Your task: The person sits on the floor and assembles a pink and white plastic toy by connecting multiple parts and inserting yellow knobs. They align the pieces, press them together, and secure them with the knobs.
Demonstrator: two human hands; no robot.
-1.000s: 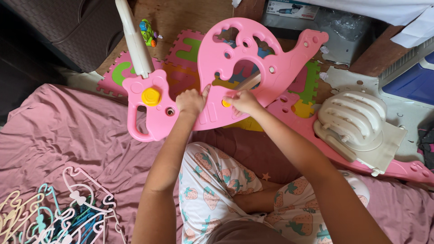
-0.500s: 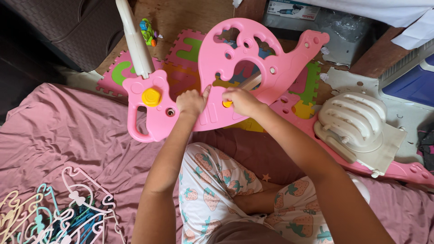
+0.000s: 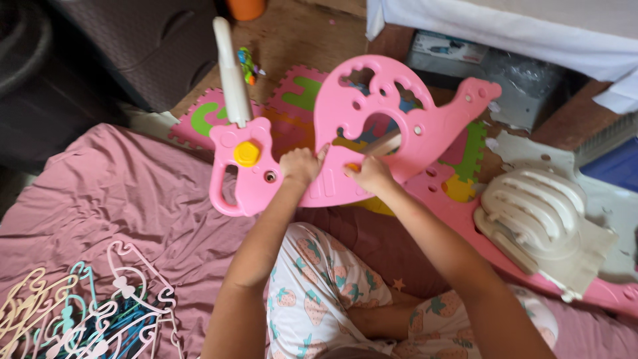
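Note:
A large pink plastic toy panel [image 3: 372,113] with cut-out holes stands tilted in front of me, joined at its left to a pink piece [image 3: 232,173] with a yellow knob [image 3: 246,153] and a white handle [image 3: 229,73]. My left hand [image 3: 300,165] grips the panel's lower edge near the joint. My right hand [image 3: 369,174] presses on the panel's lower middle, over a small orange part; a pale rod [image 3: 384,143] sticks out past its fingers. Both forearms reach up from my lap.
A cream ribbed plastic seat part [image 3: 538,213] lies at right on another pink panel [image 3: 598,289]. Colourful foam puzzle mats [image 3: 206,116] cover the floor behind. Several small plastic hangers [image 3: 80,312] lie on the pink sheet [image 3: 100,199] at lower left. A dark bin [image 3: 153,40] stands at back left.
My right hand has slid slightly left and down on the panel. The view has shifted a little; the toy pieces stay in place.

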